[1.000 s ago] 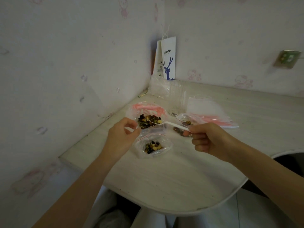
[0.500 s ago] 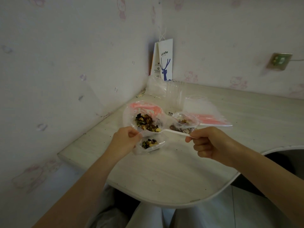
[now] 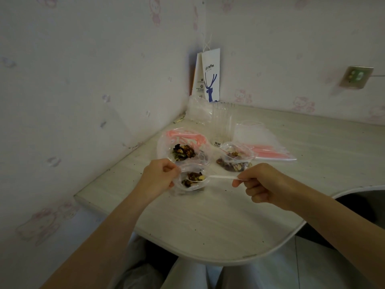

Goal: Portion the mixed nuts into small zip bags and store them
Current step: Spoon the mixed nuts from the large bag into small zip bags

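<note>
The small clear plastic zip bag sits near the middle of the view, low over the pale wood-grain worktop. Whether it touches the surface cannot be told. Its mouth is open and it holds a portion of dark and yellow mixed nuts.

The left hand pinches the bag's rim at 9 o'clock, fingers curled. The loaded bowl of a white plastic spoon lies in the bag's mouth. Its handle runs toward 3 o'clock, where the right hand grips the end between thumb and curled fingers.

At 12 o'clock of the held bag lies a large clear bag with a pink zip strip, open, with a heap of nuts inside. At 2 o'clock a second small nut-filled zip bag rests on the worktop. Just beyond it lies a flat stack of empty clear zip bags with pink strips.

In the far corner, at 12 o'clock, crumpled clear plastic wrapping lies before a white paper carrier bag with a blue deer print, which stands against the wall.
</note>
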